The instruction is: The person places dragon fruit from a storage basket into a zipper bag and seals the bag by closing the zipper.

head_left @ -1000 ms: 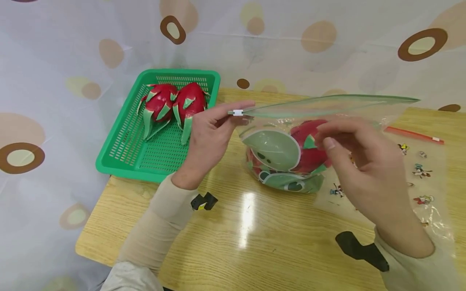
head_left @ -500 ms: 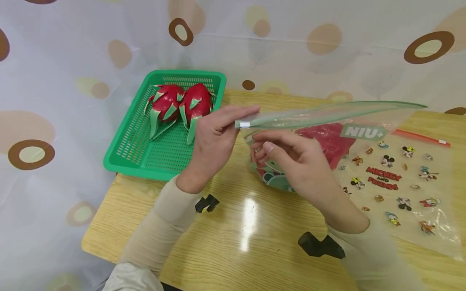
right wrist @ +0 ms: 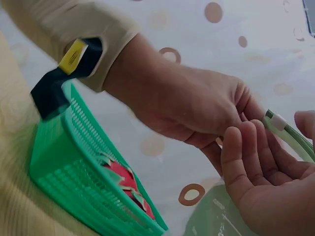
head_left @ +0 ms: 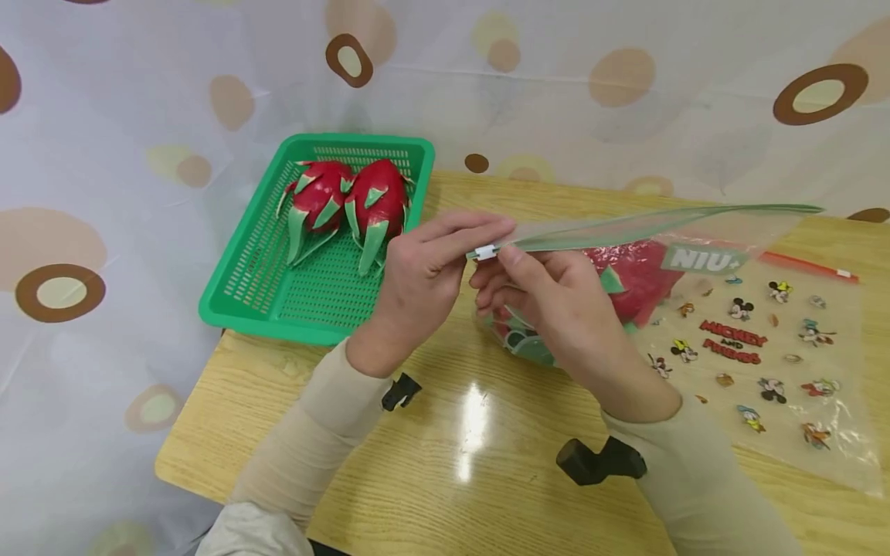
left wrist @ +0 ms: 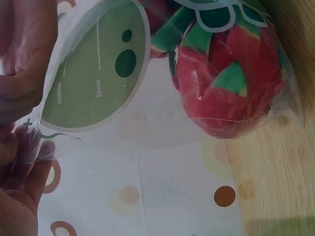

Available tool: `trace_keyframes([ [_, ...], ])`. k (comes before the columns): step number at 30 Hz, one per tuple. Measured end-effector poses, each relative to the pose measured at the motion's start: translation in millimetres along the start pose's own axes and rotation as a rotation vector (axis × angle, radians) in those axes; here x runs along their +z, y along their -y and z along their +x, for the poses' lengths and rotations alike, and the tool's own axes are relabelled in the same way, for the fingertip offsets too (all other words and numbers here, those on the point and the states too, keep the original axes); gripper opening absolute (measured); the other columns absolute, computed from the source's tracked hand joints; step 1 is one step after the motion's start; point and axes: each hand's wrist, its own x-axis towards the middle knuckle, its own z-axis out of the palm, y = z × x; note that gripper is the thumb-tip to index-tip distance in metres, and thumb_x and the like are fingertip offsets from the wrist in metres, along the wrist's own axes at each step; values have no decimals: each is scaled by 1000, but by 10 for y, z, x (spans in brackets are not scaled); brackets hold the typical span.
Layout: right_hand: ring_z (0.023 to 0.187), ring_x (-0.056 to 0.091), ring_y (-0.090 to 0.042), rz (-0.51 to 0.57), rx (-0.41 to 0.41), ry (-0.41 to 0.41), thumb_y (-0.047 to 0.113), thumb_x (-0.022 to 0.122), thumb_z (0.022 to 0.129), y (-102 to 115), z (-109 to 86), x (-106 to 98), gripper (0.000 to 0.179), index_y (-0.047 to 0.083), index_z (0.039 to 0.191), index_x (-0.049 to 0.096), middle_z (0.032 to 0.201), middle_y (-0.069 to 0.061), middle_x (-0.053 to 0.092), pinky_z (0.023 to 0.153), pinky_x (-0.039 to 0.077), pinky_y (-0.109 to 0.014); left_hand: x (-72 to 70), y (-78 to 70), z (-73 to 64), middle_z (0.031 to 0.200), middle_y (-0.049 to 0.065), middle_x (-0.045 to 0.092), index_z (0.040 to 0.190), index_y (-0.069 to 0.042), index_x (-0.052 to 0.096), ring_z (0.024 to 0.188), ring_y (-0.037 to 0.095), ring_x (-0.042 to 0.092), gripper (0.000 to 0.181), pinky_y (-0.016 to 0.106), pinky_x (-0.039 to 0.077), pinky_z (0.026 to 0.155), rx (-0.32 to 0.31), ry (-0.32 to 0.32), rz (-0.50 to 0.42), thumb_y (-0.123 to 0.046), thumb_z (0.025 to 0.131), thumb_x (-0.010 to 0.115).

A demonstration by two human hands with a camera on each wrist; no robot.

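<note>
A clear zip bag (head_left: 612,232) with a green seal and frog-like print stands on the table with dragon fruit (head_left: 643,289) inside. My left hand (head_left: 427,270) pinches its left top corner beside the white slider (head_left: 484,252). At the slider, my right hand (head_left: 580,324) has its thumb tip on the near side of the seal and its fingers curled behind the bag. A red and green dragon fruit (left wrist: 231,88) shows through the plastic in the left wrist view. Both hands meet near the slider in the right wrist view, the left hand (right wrist: 182,98) farther away.
Left of the bag, a green basket (head_left: 274,330) holds two dragon fruit (head_left: 376,197). A flat clear bag (head_left: 751,409) with cartoon prints and a red seal (head_left: 810,265) lies on the right. A spotted curtain (head_left: 535,100) hangs behind the wooden table (head_left: 445,479).
My right hand has moved left from in front of the bag to the slider, its thumb now closed in against the seal. The left hand keeps its hold on the corner.
</note>
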Motion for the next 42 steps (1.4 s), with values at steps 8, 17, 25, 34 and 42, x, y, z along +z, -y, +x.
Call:
trace_keyframes([
  [8, 68, 63, -18, 123, 82, -45, 16, 61, 99, 24, 31, -11, 16, 1, 102, 64, 80, -5, 66, 56, 47, -29, 18, -27, -33, 110, 12, 73, 112, -3, 75, 99, 20, 72, 28, 19, 55, 89, 111, -4, 145, 2, 99, 51],
  [17, 68, 62, -19, -14, 84, -21, 6, 59, 97, -1, 33, -53, 12, -3, 104, 64, 80, -8, 68, 64, 55, -30, -11, -6, -72, 108, 13, 72, 117, 0, 72, 96, 21, 71, 25, 21, 55, 80, 145, 42, 180, 2, 96, 57],
  [25, 67, 64, -22, -188, 80, 39, 13, 62, 97, 34, 34, -109, 18, -4, 101, 65, 83, -8, 69, 69, 59, -33, -72, 23, -106, 97, 8, 73, 124, -1, 68, 91, 17, 71, 29, 24, 57, 85, 217, 123, 289, -1, 96, 60],
  [34, 65, 63, -22, -208, 85, 16, 17, 65, 96, 54, 27, -88, 19, -1, 98, 67, 80, -7, 70, 66, 58, -32, -64, -10, -94, 94, 7, 74, 122, -2, 68, 88, 16, 73, 29, 24, 58, 82, 251, 110, 347, 2, 96, 58],
  [42, 62, 63, -24, -200, 30, 6, 14, 64, 96, 70, 1, -123, 21, -6, 90, 66, 75, -7, 67, 64, 58, -32, -33, -38, -83, 99, 6, 76, 121, -3, 69, 91, 16, 73, 27, 23, 57, 85, 232, 113, 314, 0, 96, 59],
])
